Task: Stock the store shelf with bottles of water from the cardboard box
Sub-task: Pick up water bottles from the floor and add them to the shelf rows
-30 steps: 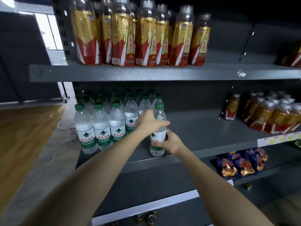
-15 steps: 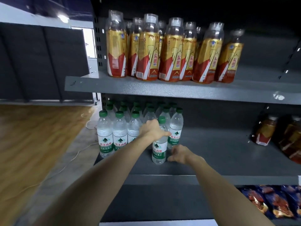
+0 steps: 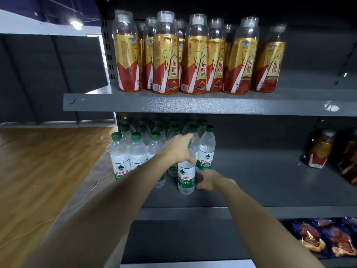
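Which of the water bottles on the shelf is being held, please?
The front bottle, standing forward of the rows; the left hand holds its top, so its green cap is hidden. The right hand is beside its base.

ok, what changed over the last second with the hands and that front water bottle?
The right hand let go: a second ago it gripped the lower part of the front water bottle; now it sits curled just beside it. The left hand still grips the bottle's top. The bottle stands upright on the middle shelf in front of the other water bottles, as before.
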The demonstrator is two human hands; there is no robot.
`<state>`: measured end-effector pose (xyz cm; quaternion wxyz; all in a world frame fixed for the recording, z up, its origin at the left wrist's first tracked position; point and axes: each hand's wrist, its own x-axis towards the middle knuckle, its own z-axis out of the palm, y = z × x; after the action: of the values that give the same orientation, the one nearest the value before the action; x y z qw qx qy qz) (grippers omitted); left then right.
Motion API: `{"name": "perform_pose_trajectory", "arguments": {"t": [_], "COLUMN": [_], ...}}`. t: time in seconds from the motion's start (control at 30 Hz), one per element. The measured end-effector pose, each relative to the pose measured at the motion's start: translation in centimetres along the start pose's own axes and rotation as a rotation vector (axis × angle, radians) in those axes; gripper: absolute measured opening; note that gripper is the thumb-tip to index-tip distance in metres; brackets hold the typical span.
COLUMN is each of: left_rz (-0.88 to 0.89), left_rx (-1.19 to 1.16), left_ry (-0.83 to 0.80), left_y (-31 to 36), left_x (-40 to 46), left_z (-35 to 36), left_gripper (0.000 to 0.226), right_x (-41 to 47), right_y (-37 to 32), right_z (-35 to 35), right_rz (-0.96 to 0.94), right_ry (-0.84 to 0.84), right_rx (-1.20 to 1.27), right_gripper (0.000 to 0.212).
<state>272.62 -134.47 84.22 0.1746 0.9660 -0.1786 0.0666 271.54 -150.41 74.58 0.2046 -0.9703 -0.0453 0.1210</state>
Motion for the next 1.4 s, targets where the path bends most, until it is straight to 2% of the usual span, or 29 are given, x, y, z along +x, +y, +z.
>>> {"name": "perform_pose_trajectory", "arguments": {"t": [0.13, 0.3, 0.53, 0.77, 0.87, 1.03, 1.1, 1.27, 1.4], "left_rz": [-0.167, -0.255, -0.253, -0.236, -0.211, -0.157, -0.13, -0.136, -0.161], "left_rx": [-0.022, 0.04, 0.137, 0.29, 0.253, 0.073, 0.047, 0.262, 0.322], "left_ry": [0.024, -0.025, -0.18, -0.15, -0.173, -0.175, -0.173, -0.024, -0.033], "left_y": [-0.4, -0.6, -0.5, 0.3, 0.4, -1.4, -2.1, -0.9, -0.5], "left_x": [0.3, 1.3, 2.4, 3.0, 3.5, 3.1, 2.8, 2.0, 2.2], "left_z": [-0.4, -1.1, -1.7, -1.0, -1.4, -1.2, -1.3, -0.5, -0.3], "left_gripper": [0.055, 0.045, 0.05, 0.03, 0.03, 0.057, 0.06, 0.027, 0.028], "right_x": [0.7, 1.8, 3.2, 4.2, 4.5, 4.5, 4.4, 4.0, 3.4], "right_y": [0.2, -0.2, -1.0, -1.2, -1.4, -1.4, -1.6, -2.7, -3.5], "right_z": [0.9, 1.3, 1.1, 0.7, 0.4, 0.8, 0.9, 1.3, 1.9], "right_rz": [0.028, 0.026, -0.005, -0.007, -0.007, 0.036, 0.045, 0.059, 0.06], "right_ry": [-0.005, 0.001, 0.006, 0.036, 0.046, 0.037, 0.039, 0.032, 0.044], "right_rx": [0.002, 0.016, 0.01, 0.004, -0.004, -0.003, 0.0, -0.003, -0.015], "right_gripper": [0.011, 0.022, 0.021, 0.012, 0.014, 0.014, 0.012, 0.01, 0.009]}}
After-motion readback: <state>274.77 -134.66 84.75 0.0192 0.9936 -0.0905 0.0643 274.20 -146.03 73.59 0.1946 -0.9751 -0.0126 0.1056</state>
